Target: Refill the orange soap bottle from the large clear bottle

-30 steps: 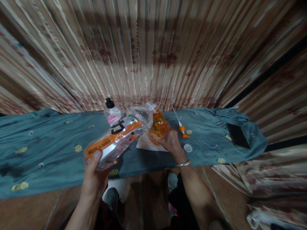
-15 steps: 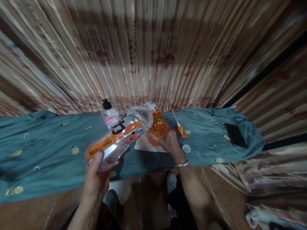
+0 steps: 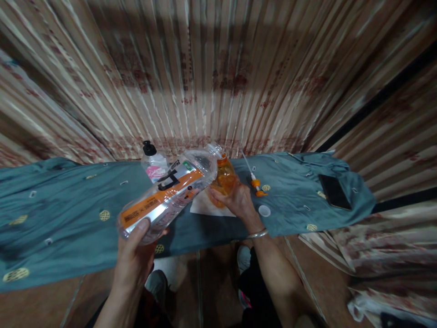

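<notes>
My left hand (image 3: pixel 134 253) grips the base of a large clear bottle (image 3: pixel 169 193) with an orange label. It is tilted nearly flat, with its open mouth over the neck of a small orange bottle (image 3: pixel 223 180). My right hand (image 3: pixel 235 200) holds that small bottle upright on a white paper (image 3: pixel 208 208) lying on the blue-green cloth (image 3: pixel 68 214). An orange pump top with a white tube (image 3: pixel 254 180) and a white cap (image 3: pixel 264 210) lie just right of my right hand.
A clear bottle with a black cap and pink label (image 3: pixel 153 163) stands behind the large bottle. A dark phone (image 3: pixel 334 192) lies at the cloth's right end. Striped curtains hang behind the table. My shoes show on the floor below the table edge.
Both hands and both bottles keep the same pose. The view has shifted slightly, so everything sits a little higher and further left in the picture.
</notes>
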The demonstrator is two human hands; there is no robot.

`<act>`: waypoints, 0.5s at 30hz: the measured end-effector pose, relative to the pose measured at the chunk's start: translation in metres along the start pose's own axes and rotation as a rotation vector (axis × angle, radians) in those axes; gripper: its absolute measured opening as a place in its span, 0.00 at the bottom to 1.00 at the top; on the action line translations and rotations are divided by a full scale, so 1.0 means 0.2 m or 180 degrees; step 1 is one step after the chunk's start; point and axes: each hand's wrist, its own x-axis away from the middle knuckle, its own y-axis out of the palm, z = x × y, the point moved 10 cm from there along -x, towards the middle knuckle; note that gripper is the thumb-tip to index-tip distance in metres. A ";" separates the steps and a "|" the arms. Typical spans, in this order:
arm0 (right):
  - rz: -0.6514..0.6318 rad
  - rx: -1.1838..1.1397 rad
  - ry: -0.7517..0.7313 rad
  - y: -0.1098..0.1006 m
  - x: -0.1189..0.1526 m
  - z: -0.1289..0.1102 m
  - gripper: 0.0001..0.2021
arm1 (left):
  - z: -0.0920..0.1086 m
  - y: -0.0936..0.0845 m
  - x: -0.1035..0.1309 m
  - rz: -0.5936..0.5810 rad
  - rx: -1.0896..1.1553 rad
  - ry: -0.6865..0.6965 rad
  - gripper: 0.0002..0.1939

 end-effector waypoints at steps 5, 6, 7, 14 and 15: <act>0.0048 -0.0072 0.0048 -0.01 0.00 0.01 0.30 | 0.00 0.01 0.01 0.0002 -0.0022 0.0000 0.40; 0.0051 -0.0102 0.0066 -0.01 0.00 0.01 0.29 | 0.00 0.01 0.01 -0.0002 -0.0022 0.0002 0.40; 0.0053 -0.0128 0.0087 -0.02 0.00 0.01 0.29 | 0.00 0.02 0.00 -0.0003 -0.0021 0.0009 0.40; 0.0089 -0.0242 0.0185 -0.03 0.00 0.01 0.29 | 0.00 0.05 0.01 -0.0051 0.0010 0.0064 0.39; 0.0085 -0.0222 0.0186 -0.03 0.00 0.01 0.29 | 0.00 0.05 0.01 -0.0046 0.0025 0.0078 0.39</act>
